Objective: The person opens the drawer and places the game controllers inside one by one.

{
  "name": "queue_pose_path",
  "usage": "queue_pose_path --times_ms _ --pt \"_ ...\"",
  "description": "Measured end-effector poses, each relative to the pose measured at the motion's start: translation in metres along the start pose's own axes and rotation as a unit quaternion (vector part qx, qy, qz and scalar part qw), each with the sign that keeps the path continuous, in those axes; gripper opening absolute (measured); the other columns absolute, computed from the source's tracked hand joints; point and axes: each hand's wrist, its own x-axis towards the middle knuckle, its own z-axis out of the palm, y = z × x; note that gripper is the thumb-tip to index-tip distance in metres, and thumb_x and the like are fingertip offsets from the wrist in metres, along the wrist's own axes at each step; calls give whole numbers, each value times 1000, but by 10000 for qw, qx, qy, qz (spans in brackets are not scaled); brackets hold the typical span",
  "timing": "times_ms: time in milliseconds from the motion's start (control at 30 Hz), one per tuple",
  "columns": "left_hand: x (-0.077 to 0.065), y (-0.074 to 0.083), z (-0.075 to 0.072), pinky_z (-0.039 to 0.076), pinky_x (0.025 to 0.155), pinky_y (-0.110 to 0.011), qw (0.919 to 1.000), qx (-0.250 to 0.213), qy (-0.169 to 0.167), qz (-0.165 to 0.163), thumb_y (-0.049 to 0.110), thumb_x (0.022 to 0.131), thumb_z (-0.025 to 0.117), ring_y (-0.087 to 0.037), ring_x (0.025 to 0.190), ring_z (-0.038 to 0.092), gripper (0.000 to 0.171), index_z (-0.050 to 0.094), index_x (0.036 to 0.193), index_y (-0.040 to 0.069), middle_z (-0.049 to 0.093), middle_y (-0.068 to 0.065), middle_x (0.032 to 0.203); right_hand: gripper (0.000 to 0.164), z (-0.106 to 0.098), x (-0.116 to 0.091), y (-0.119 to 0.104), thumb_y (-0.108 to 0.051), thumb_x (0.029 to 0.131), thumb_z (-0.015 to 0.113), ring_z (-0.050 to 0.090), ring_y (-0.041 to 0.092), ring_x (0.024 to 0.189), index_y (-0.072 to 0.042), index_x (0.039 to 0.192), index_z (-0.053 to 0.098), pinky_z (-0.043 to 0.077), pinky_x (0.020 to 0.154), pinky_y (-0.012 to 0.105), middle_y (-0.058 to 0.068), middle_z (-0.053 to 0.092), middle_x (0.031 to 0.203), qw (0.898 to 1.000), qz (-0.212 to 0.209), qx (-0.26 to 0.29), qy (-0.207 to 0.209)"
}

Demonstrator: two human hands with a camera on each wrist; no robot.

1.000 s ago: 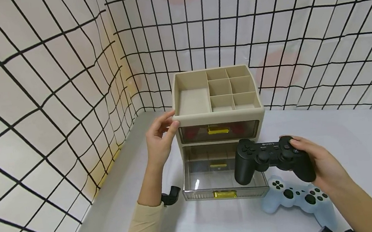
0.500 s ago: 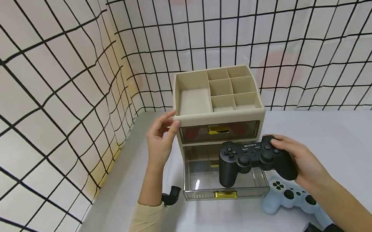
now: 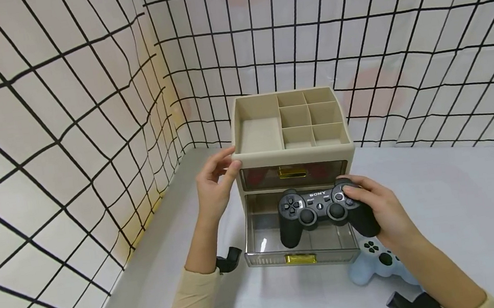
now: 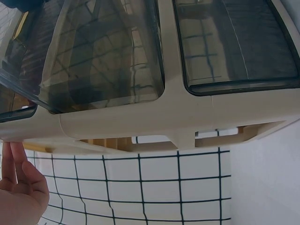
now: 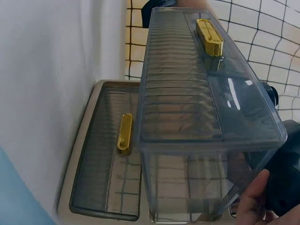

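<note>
A beige drawer organizer (image 3: 293, 156) stands in the middle of the head view. Its clear lower drawer (image 3: 264, 259) is pulled out; the upper drawer (image 3: 259, 179) is closed, with reddish shapes dimly visible behind the front. My left hand (image 3: 213, 189) touches the organizer's upper left corner with thumb and fingertips. Over the open drawer, my right hand (image 3: 385, 211) grips a black Sony game controller (image 3: 320, 207) by its right handle, buttons facing up. The right wrist view shows the controller (image 5: 287, 171) beside the clear drawer (image 5: 187, 108).
A light blue game controller (image 3: 361, 267) lies on the white table (image 3: 293, 302), partly hidden under my right forearm. Compartments (image 3: 295, 117) divide the organizer's top. Black wire grid panels (image 3: 86, 122) rise at the left and back. Each wrist carries a black camera (image 3: 229, 260).
My right hand has brought the black game controller leftward, from the drawer's right side to above its middle. My left hand keeps its place at the organizer's corner.
</note>
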Motion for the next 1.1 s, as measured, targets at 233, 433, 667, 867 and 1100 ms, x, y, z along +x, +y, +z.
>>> queue_pose_path --times_ms 233,433,667,867,1100 --pt "1 1 1 45 74 -28 9998 59 11 -179 -18 85 60 -9 87 60 33 60 118 -12 63 -13 97 28 14 3 -5 -20 101 54 62 15 85 -10 126 57 54 66 27 9 51 108 9992 -243 -300 62" --pt "1 1 1 45 74 -28 9996 126 -17 -232 -14 87 61 -11 87 59 31 60 118 -13 62 -20 99 39 28 5 -8 -18 100 55 63 15 81 3 132 50 53 66 27 10 51 101 9973 -298 -676 62" --pt "-1 0 0 46 75 -27 9999 93 -32 -86 -7 89 64 -17 89 61 30 63 119 -6 63 -16 99 40 39 7 -6 -13 98 57 64 13 79 6 132 50 54 65 26 10 56 95 9946 -529 -897 -19" --pt "-1 -1 0 46 75 -26 9998 160 -55 -59 -5 89 64 -15 88 60 30 63 120 -5 62 -17 99 36 45 9 -3 -11 96 60 60 13 79 5 128 53 53 66 25 9 57 92 9904 -810 -1122 -74" --pt "-1 0 0 45 76 -27 9996 192 -9 -205 -7 89 64 -15 88 59 31 63 120 -6 62 -18 99 34 49 12 0 -8 95 59 63 13 78 7 125 55 55 66 25 12 58 90 9886 -974 -1126 -215"
